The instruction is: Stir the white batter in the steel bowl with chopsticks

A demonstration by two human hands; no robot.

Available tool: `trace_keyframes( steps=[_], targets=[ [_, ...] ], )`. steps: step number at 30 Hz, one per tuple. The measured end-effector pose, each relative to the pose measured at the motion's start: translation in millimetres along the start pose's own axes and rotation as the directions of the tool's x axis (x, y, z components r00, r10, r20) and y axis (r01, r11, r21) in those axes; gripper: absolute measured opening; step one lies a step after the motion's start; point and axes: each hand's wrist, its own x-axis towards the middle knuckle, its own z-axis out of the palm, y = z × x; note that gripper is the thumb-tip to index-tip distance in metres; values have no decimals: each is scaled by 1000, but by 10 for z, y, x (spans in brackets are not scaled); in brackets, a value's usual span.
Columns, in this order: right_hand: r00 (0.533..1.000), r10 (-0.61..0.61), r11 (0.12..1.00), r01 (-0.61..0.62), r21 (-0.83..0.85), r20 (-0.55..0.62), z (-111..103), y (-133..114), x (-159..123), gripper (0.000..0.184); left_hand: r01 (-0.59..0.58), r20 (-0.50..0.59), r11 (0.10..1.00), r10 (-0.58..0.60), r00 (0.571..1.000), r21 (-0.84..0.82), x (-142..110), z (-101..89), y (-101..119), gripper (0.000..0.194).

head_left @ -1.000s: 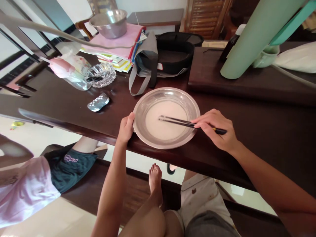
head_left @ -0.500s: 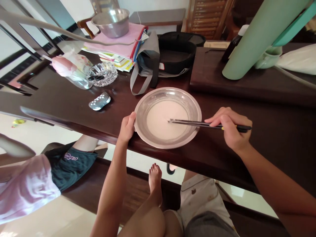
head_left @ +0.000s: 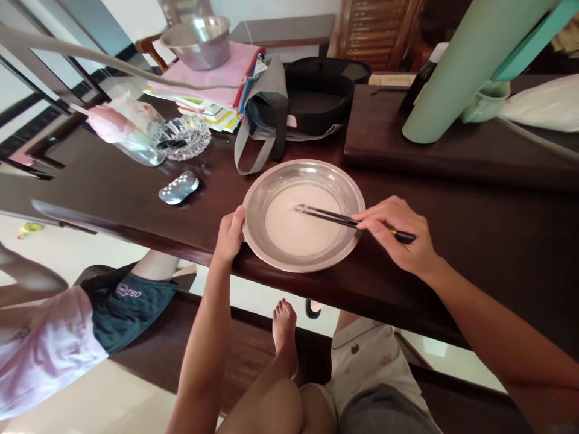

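A wide metal bowl point(head_left: 253, 232) stands on the dark wooden table near its front edge. In it lies a pale, milky liquid point(head_left: 298, 238). My left hand point(head_left: 231, 234) grips the bowl's left rim, thumb on top and the other fingers hidden below. From the right, my right hand point(head_left: 398, 232) is closed around a pair of dark chopsticks point(head_left: 332, 218). Their tips dip into the liquid left of the bowl's middle and stand slightly apart.
Behind the bowl sits a grey and black bag point(head_left: 312, 102). Left of it are a glass ashtray point(head_left: 187, 141), a patterned case-like object point(head_left: 179, 188) and stacked books under a steel basin point(head_left: 199, 45). A green cylinder point(head_left: 456, 84) leans at the right. Another person point(head_left: 49, 343) sits at left.
My right hand has moved left toward the bowl. The chopstick tips have shifted left and away from me in the liquid, and spread slightly. My left hand stays on the rim.
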Motion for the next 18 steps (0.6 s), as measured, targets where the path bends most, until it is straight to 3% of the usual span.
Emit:
trace_keyframes(
  steps=[2, 4, 7, 9, 12, 14, 18],
  targets=[
    [991, 2, 998, 6, 59, -132, -7, 9, 0, 30, -6, 12, 1000, 6, 1000, 3, 3, -2, -8, 47],
    [987, 3, 990, 20, 137, -163, -5, 11, -1, 35, -15, 28, 1000, 15, 1000, -1, 6, -4, -13, 48],
    [999, -19, 997, 17, 72, 30, 13, -8, -2, 22, -26, 25, 1000, 26, 999, -7, 8, -3, -16, 47],
    [997, -14, 1000, 15, -18, 70, 15, -17, 0, 16, -29, 17, 1000, 29, 999, -6, 9, 0, -17, 47],
    [992, 9, 999, -4, 37, -126, -2, -10, 0, 28, -37, 20, 999, 37, 999, -7, 11, 4, -22, 46],
    [986, 21, 993, -2, 116, -166, -6, -5, -2, 35, -39, 26, 999, 39, 999, -7, 13, 5, -28, 45],
    [999, -16, 999, 14, 42, 44, 6, -13, 1, 19, -40, 15, 999, 40, 999, -5, 14, 7, -40, 45]
  ],
)
